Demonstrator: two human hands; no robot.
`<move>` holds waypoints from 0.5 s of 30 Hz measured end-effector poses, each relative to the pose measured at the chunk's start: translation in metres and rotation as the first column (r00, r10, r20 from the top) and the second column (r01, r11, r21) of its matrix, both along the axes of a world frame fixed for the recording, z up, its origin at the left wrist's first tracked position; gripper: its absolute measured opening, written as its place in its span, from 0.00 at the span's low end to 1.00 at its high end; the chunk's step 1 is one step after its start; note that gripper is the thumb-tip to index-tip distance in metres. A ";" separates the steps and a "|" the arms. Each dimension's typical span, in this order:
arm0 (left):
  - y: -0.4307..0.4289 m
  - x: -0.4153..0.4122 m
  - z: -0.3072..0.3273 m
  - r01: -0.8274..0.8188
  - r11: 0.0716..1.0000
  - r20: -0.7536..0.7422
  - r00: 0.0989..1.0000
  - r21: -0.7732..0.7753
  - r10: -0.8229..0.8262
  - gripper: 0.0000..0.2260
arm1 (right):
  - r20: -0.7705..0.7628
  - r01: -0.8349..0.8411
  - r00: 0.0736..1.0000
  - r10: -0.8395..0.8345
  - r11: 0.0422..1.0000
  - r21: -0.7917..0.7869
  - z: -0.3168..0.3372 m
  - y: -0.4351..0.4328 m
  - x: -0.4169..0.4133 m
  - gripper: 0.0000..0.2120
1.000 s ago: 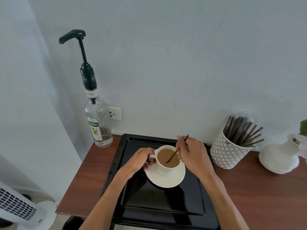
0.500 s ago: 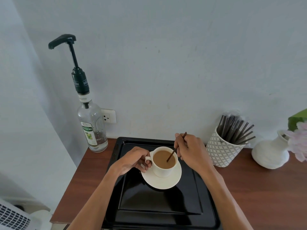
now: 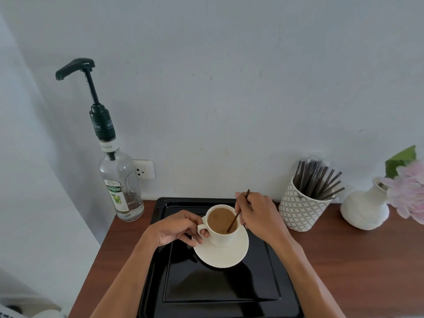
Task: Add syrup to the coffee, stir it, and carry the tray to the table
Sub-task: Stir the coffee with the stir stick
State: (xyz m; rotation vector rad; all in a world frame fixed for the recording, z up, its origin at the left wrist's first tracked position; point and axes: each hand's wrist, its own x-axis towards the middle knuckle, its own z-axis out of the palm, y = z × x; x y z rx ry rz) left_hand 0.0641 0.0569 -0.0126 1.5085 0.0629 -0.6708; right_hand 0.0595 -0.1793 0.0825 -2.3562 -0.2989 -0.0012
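A white cup of milky coffee [image 3: 222,220] stands on a white saucer [image 3: 223,255] on the black tray [image 3: 220,292]. My left hand [image 3: 179,228] grips the cup's handle, with a finger through it. A thin brown stir stick [image 3: 237,213] is pinched in my right hand [image 3: 259,214]; its lower end dips into the coffee at the cup's right side. The glass syrup bottle [image 3: 120,191] with a dark green pump stands upright to the left of the tray, against the wall.
A patterned white holder [image 3: 300,212] with several dark stir sticks stands right of the tray. Further right are a white vase [image 3: 364,208] and pink flowers [image 3: 408,191]. The wooden counter [image 3: 367,260] ends at its left edge near the bottle. A wall socket [image 3: 144,169] sits behind.
The stick's tip has shifted within the coffee toward the cup's right side. My head has tilted, so the whole scene sits lower and more to the right in view. Both hands keep their holds.
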 end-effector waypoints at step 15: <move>0.012 0.013 0.003 0.174 0.981 -0.029 0.984 -0.090 -0.177 0.11 | -0.037 0.049 0.998 -0.049 0.999 -0.007 0.002 0.009 -0.004 0.23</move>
